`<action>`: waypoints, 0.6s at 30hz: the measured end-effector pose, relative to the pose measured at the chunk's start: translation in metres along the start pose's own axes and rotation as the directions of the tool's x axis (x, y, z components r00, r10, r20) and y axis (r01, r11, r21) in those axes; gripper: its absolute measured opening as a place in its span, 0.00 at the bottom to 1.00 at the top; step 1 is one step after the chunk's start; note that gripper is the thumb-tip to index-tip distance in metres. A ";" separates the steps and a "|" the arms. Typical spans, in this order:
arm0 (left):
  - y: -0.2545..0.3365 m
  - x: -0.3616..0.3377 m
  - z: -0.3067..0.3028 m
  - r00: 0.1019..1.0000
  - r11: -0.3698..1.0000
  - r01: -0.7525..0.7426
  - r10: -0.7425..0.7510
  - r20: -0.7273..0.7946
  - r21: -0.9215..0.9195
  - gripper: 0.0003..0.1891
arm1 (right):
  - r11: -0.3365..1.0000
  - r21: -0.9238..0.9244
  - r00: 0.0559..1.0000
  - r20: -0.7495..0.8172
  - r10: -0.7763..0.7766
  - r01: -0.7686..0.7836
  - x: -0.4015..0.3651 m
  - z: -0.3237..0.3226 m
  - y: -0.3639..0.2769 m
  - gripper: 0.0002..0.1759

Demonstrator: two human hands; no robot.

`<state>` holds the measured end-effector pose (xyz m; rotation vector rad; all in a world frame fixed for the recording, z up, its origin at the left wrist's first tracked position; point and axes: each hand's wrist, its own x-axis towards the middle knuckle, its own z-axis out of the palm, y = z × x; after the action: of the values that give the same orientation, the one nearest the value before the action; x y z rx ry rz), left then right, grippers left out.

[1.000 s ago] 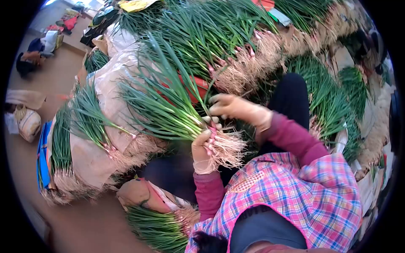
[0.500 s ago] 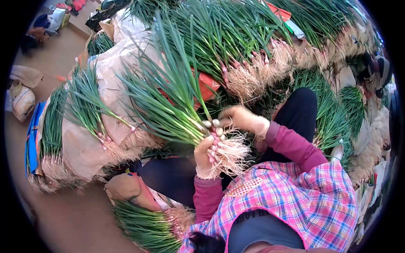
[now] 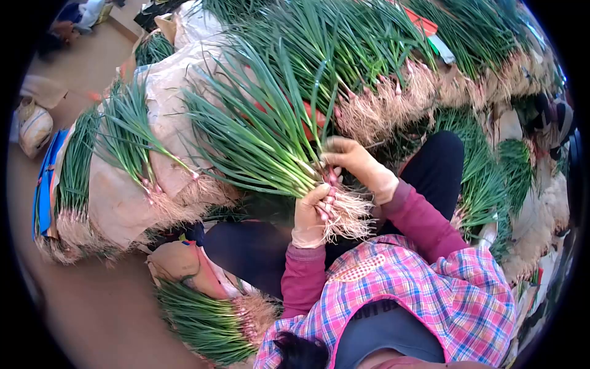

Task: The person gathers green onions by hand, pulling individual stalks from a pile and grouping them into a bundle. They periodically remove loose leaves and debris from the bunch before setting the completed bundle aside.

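A bunch of green onions (image 3: 276,154) with pink bulbs and pale stringy roots is held over my lap, its leaves pointing to the upper left. My left hand (image 3: 311,212) is wrapped round the bunch near the bulbs, thumb on top. My right hand (image 3: 356,163), in a pale glove like the left, reaches in from the right. Its fingers are bent against the stems just above the bulbs; what lies between them is partly hidden.
A long row of green onions (image 3: 362,55) lies across the top. Smaller bunches (image 3: 132,135) rest on pale sacking (image 3: 117,212) at left. Another pile (image 3: 209,323) is at lower left, more onions (image 3: 479,166) at right. A white sack (image 3: 35,128) sits far left.
Both hands and the bunch have shifted slightly right in the view. My right hand's fingers have come down closer against the stems, and the leaves are spread less high.
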<state>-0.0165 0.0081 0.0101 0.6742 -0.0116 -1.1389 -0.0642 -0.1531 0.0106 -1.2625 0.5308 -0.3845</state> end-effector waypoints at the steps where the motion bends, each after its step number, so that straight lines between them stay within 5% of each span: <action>1: 0.001 -0.003 0.012 0.999 0.999 -0.038 0.038 -0.019 0.020 0.26 | 0.995 0.074 0.996 0.059 0.069 -0.074 0.008 -0.002 -0.001 0.07; 5: 0.008 -0.009 0.016 0.994 0.993 -0.106 0.107 -0.021 0.055 0.28 | 0.856 0.450 0.966 0.067 0.250 -0.253 0.001 0.008 0.010 0.04; 7: 0.009 -0.006 0.000 0.999 1.000 -0.015 0.015 0.030 0.017 0.28 | 0.733 0.662 0.965 -0.057 0.254 -0.154 0.014 -0.002 0.023 0.07; 9: 0.009 -0.010 0.006 0.998 0.995 0.025 -0.020 0.052 -0.097 0.28 | 0.801 0.596 0.971 -0.219 0.098 0.054 0.022 -0.018 0.019 0.07; 13: 0.011 -0.009 0.002 0.998 0.998 0.062 -0.062 0.012 -0.029 0.28 | 0.941 0.334 0.993 -0.118 -0.016 0.055 0.020 -0.006 0.002 0.06; 14: 0.008 -0.009 -0.001 0.998 0.998 0.062 -0.062 -0.008 -0.009 0.28 | 0.973 0.169 0.972 -0.201 -0.123 0.159 0.018 -0.004 -0.003 0.07; 17: 0.006 -0.010 0.002 0.999 0.999 0.024 -0.021 -0.049 0.048 0.27 | 0.941 0.160 0.903 -0.366 -0.224 0.299 0.004 0.002 -0.024 0.06; 18: 0.007 -0.011 0.002 1.000 0.999 0.005 -0.004 -0.027 0.053 0.27 | 0.947 0.211 0.923 -0.352 -0.157 0.241 -0.002 -0.005 -0.015 0.06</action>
<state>-0.0159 0.0180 0.0192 0.7371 -0.0179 -1.1368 -0.0683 -0.1595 0.0243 -1.0121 0.6170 -0.8235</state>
